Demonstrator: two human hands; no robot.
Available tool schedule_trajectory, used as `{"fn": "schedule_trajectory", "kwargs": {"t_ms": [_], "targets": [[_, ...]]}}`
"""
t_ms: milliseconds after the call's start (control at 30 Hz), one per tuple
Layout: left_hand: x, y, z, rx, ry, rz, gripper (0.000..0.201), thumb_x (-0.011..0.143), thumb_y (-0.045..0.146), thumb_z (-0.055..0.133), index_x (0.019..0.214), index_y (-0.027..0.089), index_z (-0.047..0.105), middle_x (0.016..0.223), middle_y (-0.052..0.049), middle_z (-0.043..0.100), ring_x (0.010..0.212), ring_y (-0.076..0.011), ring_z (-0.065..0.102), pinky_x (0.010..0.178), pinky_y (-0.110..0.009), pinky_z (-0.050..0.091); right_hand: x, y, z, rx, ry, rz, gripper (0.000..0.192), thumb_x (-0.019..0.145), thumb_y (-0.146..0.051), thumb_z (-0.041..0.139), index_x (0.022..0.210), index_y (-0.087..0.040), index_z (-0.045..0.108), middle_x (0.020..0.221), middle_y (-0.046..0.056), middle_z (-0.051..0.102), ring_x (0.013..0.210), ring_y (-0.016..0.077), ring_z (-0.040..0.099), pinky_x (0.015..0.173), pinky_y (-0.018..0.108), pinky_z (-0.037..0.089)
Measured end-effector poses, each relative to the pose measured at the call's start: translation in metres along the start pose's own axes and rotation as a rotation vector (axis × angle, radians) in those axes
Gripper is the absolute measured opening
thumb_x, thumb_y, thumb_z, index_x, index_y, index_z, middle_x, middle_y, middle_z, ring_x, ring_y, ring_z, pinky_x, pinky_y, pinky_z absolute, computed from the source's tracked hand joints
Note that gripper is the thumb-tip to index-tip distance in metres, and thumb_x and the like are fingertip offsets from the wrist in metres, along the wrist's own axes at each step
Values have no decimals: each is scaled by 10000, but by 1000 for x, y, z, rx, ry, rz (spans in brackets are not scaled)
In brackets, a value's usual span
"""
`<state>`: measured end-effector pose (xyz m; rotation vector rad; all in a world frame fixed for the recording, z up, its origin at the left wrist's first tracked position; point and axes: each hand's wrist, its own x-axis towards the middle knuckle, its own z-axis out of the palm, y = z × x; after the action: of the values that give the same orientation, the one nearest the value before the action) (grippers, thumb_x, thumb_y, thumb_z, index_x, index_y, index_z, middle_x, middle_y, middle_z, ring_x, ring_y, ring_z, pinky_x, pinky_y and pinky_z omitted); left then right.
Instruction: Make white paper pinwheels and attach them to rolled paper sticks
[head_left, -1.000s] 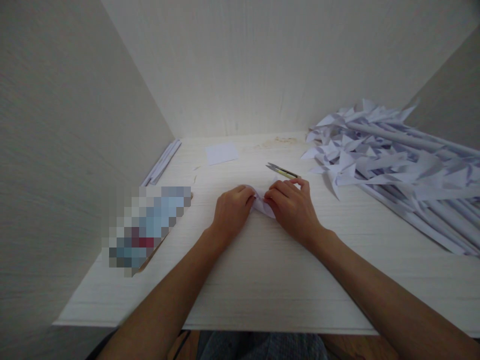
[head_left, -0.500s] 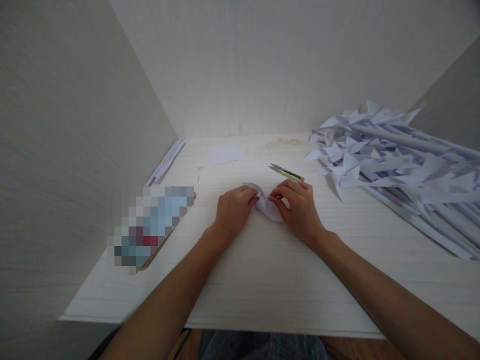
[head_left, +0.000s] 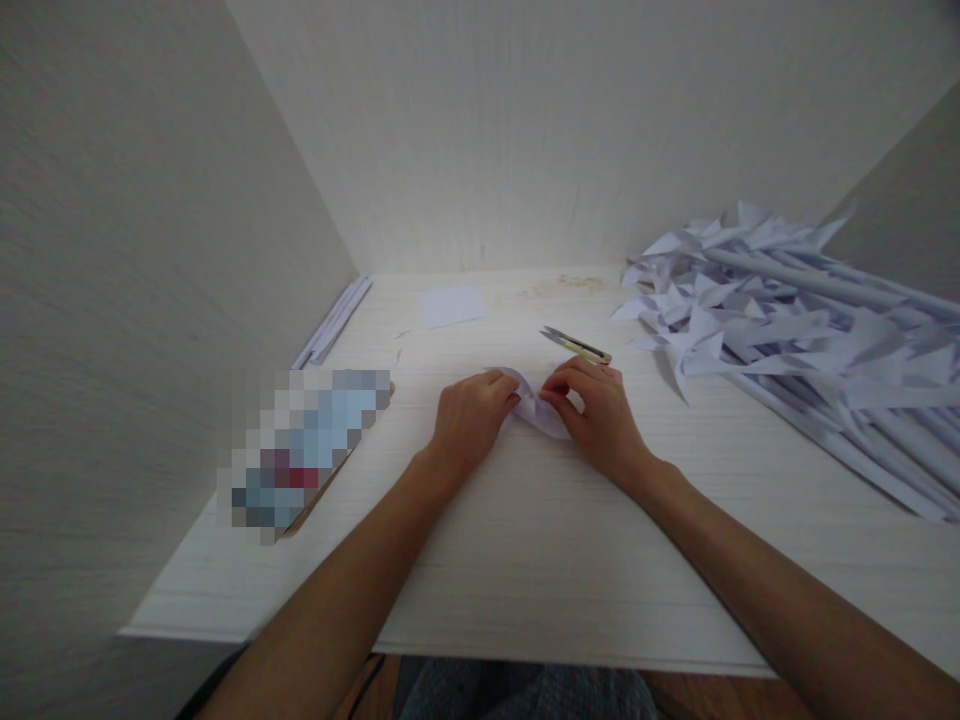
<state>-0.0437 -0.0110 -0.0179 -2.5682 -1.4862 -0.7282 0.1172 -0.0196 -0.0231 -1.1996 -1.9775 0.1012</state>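
Head view of a white wood-grain desk (head_left: 525,560) enclosed by pale panels at the left, back and right. At the centre of the desk, a small piece of white folded paper (head_left: 536,412) lies on the surface between the two hands. The left hand (head_left: 469,420) rests on the desk with its fingers curled, the fingertips pinched on the left edge of the folded paper. The right hand (head_left: 600,415) rests just beside it, thumb and forefinger closed on the right part of the same paper; the paper's middle shows in the narrow gap between the hands. Both forearms extend from the lower edge of the frame.

Just behind the right hand lie small thread snips with yellow-green handles (head_left: 576,345), blades pointing left; whether they touch the hand cannot be told. Farther back lies a flat white square paper sheet (head_left: 452,304). Along the left panel lies a stack of white paper strips (head_left: 334,320). Near the left edge of the desk sits a blurred rectangular object (head_left: 307,445). At the right, a large heap of white folded paper pinwheels on rolled paper sticks (head_left: 795,330) covers the desk, well apart from the hands.
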Motion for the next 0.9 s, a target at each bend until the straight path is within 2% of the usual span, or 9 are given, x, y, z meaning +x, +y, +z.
{"fn": "schedule_trajectory", "kwargs": {"t_ms": [267, 467, 600, 700, 900], "targets": [[0, 2, 0, -105, -13, -69, 103, 764, 164, 545, 810, 172, 637, 815, -44, 688, 715, -163, 621, 600, -259, 439, -1, 1, 0, -15, -11, -5, 104, 791, -163, 530, 695, -186, 564, 735, 9, 624, 724, 160, 556, 720, 325, 304], [3, 7, 5, -419, 31, -384, 228, 673, 116, 589, 891, 174, 624, 782, -41, 684, 659, -142, 607, 608, -266, 472, -2, 0, 1, -59, 30, -43, 111, 802, -171, 525, 704, -185, 574, 740, 14, 626, 752, 173, 562, 731, 330, 300], [6, 10, 5, -592, 82, -520, 156, 621, 77, 570, 749, 151, 620, 695, -22, 662, 621, -123, 588, 611, -259, 473, -2, 0, 1, -92, 64, -81, 114, 796, -167, 537, 696, -191, 586, 735, 12, 619, 749, 172, 554, 739, 330, 301], [7, 12, 4, -636, 95, -561, 88, 629, 85, 546, 654, 139, 611, 654, -26, 646, 593, -122, 570, 612, -272, 465, -2, -1, 1, -112, 67, -95, 123, 802, -174, 532, 698, -199, 592, 733, 8, 612, 740, 168, 547, 749, 332, 301], [6, 22, 4, -690, 191, -551, 81, 702, 91, 503, 662, 159, 518, 647, -1, 594, 604, -107, 545, 598, -249, 432, -1, -4, 1, -115, 121, -78, 132, 799, -190, 538, 681, -207, 594, 751, 13, 592, 757, 173, 540, 754, 344, 316]]}}
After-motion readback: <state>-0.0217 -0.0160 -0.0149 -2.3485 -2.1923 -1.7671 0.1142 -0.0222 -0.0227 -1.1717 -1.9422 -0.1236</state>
